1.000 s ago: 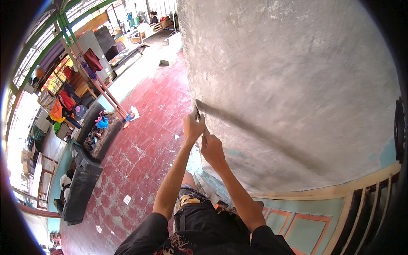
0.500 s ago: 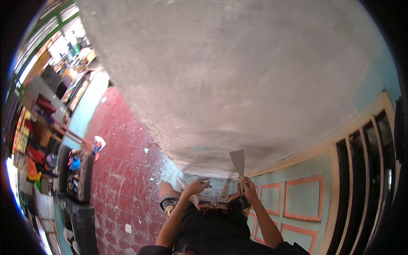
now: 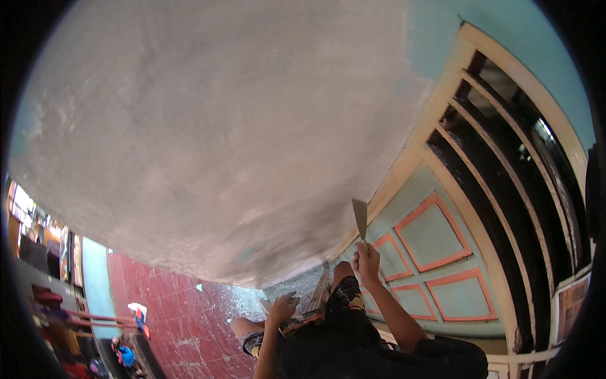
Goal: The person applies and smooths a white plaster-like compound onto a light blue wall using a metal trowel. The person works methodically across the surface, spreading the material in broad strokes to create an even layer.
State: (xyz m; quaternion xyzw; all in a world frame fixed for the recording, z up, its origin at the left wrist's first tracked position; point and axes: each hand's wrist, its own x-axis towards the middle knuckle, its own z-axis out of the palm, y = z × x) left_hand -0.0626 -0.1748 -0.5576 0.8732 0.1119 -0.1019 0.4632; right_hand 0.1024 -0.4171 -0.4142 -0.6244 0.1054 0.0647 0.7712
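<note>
My right hand [image 3: 366, 262] is closed around the handle of a putty knife [image 3: 360, 218], whose wide metal blade points up. The blade is close to the right edge of a grey, skim-coated wall [image 3: 240, 126], beside a cream frame; I cannot tell whether it touches. My left hand [image 3: 284, 307] hangs low over my lap, near the foot of the wall. Its fingers are loosely apart, and nothing shows in them. Between my legs is a wooden plank-like piece [image 3: 317, 294], mostly hidden below by my body and dark shirt.
To the right stands a pale green panel with orange trim [image 3: 432, 230], below dark openings with cream slats [image 3: 505, 151]. Red floor tiles [image 3: 164, 297] lie at left, with pale debris [image 3: 233, 297] near the wall. Furniture and clutter [image 3: 47, 303] fill the far left.
My view has turned to the right, showing more of the slatted frame. The putty knife has turned, its blade now seen more edge-on beside the frame. My left hand has dropped slightly.
</note>
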